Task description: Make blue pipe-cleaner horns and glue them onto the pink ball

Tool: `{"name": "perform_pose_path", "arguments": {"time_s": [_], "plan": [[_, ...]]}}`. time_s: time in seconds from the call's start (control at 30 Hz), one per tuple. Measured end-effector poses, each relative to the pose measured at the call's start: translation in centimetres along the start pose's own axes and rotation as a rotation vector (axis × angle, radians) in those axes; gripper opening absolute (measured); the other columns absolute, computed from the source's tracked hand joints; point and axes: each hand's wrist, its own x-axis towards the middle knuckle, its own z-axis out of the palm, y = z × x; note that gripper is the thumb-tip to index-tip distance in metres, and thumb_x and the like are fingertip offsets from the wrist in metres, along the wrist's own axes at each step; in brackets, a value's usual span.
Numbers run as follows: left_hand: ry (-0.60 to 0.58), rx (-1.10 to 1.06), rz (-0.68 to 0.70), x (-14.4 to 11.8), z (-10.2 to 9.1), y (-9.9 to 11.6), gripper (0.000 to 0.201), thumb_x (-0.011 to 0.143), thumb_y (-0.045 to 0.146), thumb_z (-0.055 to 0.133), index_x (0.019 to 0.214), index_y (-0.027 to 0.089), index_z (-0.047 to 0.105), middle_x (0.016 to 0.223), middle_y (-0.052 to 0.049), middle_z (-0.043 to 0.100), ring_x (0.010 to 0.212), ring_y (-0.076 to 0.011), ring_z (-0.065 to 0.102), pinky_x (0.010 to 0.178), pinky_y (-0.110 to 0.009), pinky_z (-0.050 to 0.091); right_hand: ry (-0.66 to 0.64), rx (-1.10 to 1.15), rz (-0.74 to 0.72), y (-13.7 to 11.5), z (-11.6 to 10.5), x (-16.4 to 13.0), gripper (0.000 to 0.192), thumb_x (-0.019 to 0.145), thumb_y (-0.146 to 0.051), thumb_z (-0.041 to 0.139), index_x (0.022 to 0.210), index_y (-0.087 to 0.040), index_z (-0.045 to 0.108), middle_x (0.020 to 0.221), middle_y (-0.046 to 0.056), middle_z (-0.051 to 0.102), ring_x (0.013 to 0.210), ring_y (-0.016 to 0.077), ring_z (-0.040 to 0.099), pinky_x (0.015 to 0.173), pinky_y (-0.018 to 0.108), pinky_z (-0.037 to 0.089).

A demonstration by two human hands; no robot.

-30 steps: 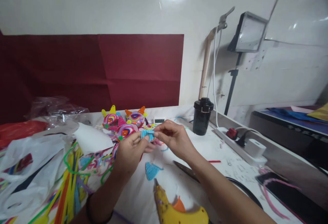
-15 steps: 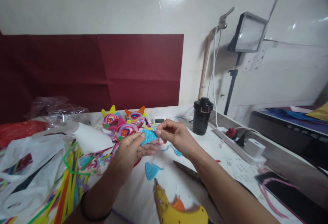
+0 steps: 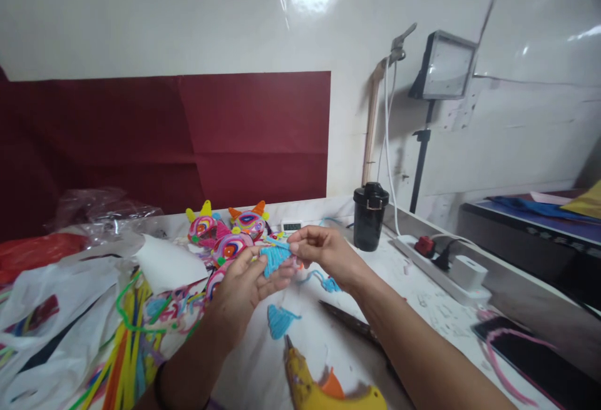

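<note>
Two bare hands raised over the middle of the white surface (image 3: 253,369), with one blue wound piece (image 3: 276,261) between. Left hand (image 3: 248,277): partly curled, thumb pressed on the left side of the blue wound piece, fingers stretched beneath as support. Right hand (image 3: 331,255): thumb and forefinger brought together at the far-right corner of the piece, apparently on a blue strand (image 3: 282,244); remaining fingers loosely folded. Exact contact at the right fingertips too small to confirm.

Governing relation: blue wound piece directly left of the right fingertips, well within the grasp of the left hand, hence nearer to the left. Blue strand slanting along the far side of the piece toward the right fingertips. Long axis of the piece not determinable, owing to cover by the left thumb and fingers.

Appearance: bright blue, soft-looking, laid in close side-by-side rows.

Also noted: similar blue triangle (image 3: 280,321) flat on the surface, toward the near edge from the hands, just beside the nozzle of a yellow glue gun (image 3: 305,379). Multicoloured ornaments (image 3: 232,246) toward the far edge, left of the right hand. Black cup (image 3: 369,222) near the far-right corner.
</note>
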Motion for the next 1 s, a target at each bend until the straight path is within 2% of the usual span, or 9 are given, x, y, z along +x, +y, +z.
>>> {"name": "perform_pose_path", "arguments": {"time_s": [0.1,0.27,0.47,0.7,1.0], "plan": [[-0.023,0.023,-0.041,0.0,-0.04,0.11,0.012,0.085,0.015,0.05,0.098,0.015,0.051,0.088,-0.01,0.074,0.079,-0.0203,0.073,0.068,-0.029,0.058,0.008,-0.011,0.016,-0.04,-0.1,-0.06,0.024,0.061,-0.031,0.076,0.074,-0.013,0.066,0.053,-0.003,0.06,0.045,0.0076,0.049,0.048,0.022,0.04],[0.055,0.099,-0.019,0.11,-0.23,0.32,0.013,0.082,0.022,0.05,0.094,0.018,0.051,0.077,-0.005,0.072,0.07,-0.0216,0.072,0.056,-0.031,0.058,-0.035,-0.02,0.07,-0.16,-0.21,-0.15,0.025,0.061,-0.032,0.076,0.074,-0.012,0.067,0.053,-0.001,0.062,0.047,0.0088,0.051,0.049,0.023,0.04],[0.016,0.177,-0.043,0.23,-0.5,0.13,0.025,0.082,0.04,0.054,0.085,0.015,0.057,0.065,-0.004,0.068,0.053,-0.0179,0.068,0.043,-0.024,0.053,-0.038,-0.021,0.049,-0.07,-0.41,0.02,0.023,0.063,-0.03,0.074,0.077,-0.013,0.066,0.053,-0.002,0.063,0.047,0.0094,0.053,0.05,0.024,0.04],[-0.067,0.21,0.011,0.15,-0.63,-0.03,0.019,0.086,0.033,0.053,0.085,0.016,0.062,0.069,-0.003,0.068,0.057,-0.0159,0.067,0.044,-0.023,0.054,-0.073,-0.026,-0.011,0.02,-0.28,-0.02,0.02,0.066,-0.028,0.071,0.079,-0.015,0.064,0.059,-0.002,0.064,0.05,0.0096,0.054,0.05,0.024,0.038],[-0.105,0.09,-0.005,0.05,-0.46,-0.02,0.026,0.083,0.038,0.058,0.087,0.012,0.064,0.083,-0.01,0.072,0.06,-0.0159,0.067,0.047,-0.023,0.054,-0.074,-0.15,-0.106,0.52,-0.31,0.17,0.015,0.072,-0.028,0.066,0.08,-0.016,0.063,0.061,-0.003,0.059,0.052,0.0095,0.052,0.049,0.023,0.041]]}}
